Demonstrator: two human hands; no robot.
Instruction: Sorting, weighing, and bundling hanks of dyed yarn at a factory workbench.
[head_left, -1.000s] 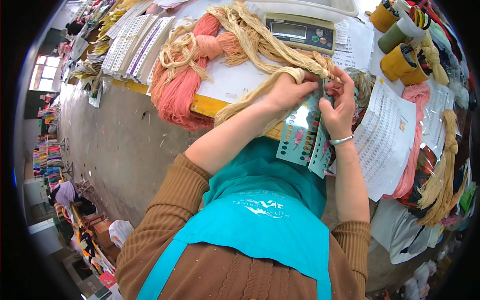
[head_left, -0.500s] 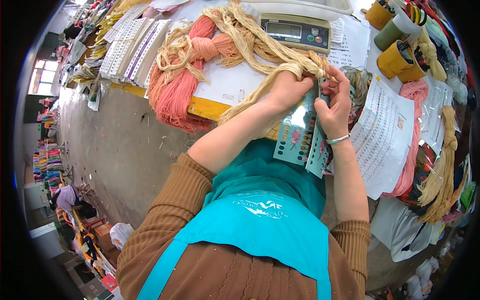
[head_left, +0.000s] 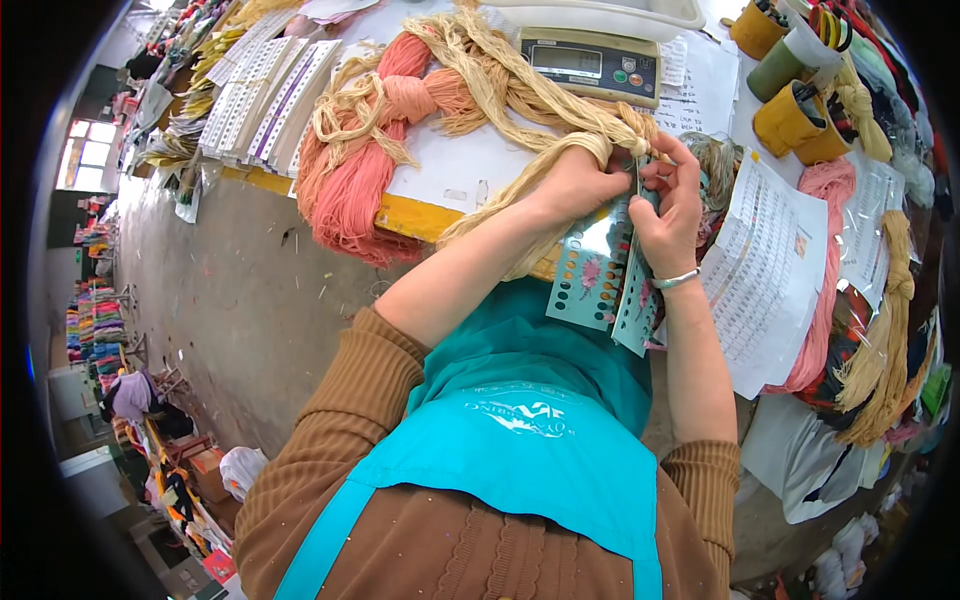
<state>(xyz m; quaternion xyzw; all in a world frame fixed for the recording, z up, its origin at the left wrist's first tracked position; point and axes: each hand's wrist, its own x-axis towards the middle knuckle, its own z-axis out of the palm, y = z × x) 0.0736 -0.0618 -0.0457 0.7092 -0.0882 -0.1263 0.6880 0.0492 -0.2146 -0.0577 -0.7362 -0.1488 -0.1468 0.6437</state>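
Note:
My left hand (head_left: 588, 182) is closed at the table's front edge, with a cream thread skein (head_left: 520, 128) looped over it and strands at its fingertips. Facing it, my right hand (head_left: 668, 215), with a silver bangle at the wrist, curls its thumb and fingers at the upper end of a narrow punched card (head_left: 634, 312) printed with a pink flower. A wider, shiny punched card (head_left: 582, 280) hangs beside it, over my lap. The exact contact of the fingertips is partly hidden. Left of my hands lie coral-pink thread skeins (head_left: 345, 205), knotted together with peach and cream ones.
A digital scale (head_left: 590, 65) stands behind my hands, before a white plastic tray (head_left: 610, 15). Bundled white punched cards (head_left: 265, 100) lie at the left. Yellow cups (head_left: 795, 125), printed sheets (head_left: 765, 285) and more skeins (head_left: 885, 340) crowd the right.
My left hand has shifted slightly, and the cream strands by its wrist hang a little differently. My right hand and the cards stay almost in place.

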